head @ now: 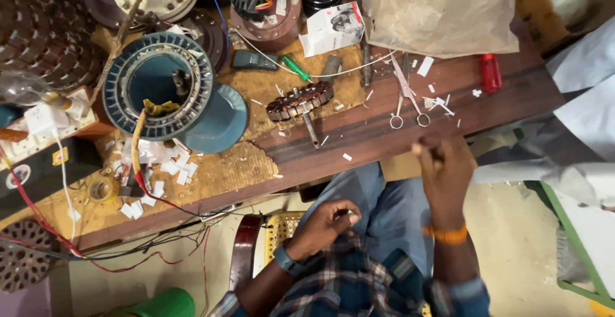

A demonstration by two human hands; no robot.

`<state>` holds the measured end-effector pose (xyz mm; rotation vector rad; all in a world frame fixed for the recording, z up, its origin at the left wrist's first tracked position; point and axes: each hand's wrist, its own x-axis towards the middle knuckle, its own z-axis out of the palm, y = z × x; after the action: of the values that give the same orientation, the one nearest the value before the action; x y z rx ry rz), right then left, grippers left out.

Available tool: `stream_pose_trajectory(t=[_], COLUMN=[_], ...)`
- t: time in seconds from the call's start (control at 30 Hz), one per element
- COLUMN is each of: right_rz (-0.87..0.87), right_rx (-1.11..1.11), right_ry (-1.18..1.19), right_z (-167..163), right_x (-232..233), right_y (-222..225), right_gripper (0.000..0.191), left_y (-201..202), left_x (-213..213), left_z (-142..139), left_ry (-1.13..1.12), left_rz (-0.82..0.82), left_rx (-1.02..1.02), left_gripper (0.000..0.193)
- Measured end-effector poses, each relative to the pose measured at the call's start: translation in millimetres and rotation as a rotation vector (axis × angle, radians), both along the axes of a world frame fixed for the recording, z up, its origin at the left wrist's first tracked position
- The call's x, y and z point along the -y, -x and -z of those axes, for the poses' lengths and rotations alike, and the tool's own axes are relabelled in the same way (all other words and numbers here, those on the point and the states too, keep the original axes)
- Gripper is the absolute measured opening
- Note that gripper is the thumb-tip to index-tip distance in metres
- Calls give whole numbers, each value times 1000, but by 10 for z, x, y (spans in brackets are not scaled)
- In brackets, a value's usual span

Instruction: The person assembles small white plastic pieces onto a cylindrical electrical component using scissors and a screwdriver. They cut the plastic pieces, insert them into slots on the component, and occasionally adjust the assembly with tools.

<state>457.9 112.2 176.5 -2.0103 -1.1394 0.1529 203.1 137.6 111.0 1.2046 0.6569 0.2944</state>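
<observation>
Below the workbench (384, 144), left hand (323, 224) and right hand (445, 173) curl closed.

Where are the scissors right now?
The scissors lie on the dark wooden bench, right of centre in the head view, among white paper scraps, just above the right hand and left of a red bottle.

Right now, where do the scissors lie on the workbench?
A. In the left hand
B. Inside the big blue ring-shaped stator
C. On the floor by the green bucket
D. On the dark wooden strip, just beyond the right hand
D: the scissors lie on the dark strip of the workbench, among white paper scraps, just beyond the right hand.
</observation>
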Motion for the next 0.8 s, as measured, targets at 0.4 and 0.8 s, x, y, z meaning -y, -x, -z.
stream_pose_trajectory(t=[0.4,0.8], right_rz=[26,-422], right_rx=[164,-1177], right_ry=[245,227], right_z=[-82,700], right_x=[125,829], right_y=[76,143], right_gripper=[47,38], left_y=[1,-221], left_x=[-126,-554], left_z=[-281,-411], left_ry=[217,-14], left_rz=[-254,-321], left_rx=[88,145], left_gripper=[36,22])
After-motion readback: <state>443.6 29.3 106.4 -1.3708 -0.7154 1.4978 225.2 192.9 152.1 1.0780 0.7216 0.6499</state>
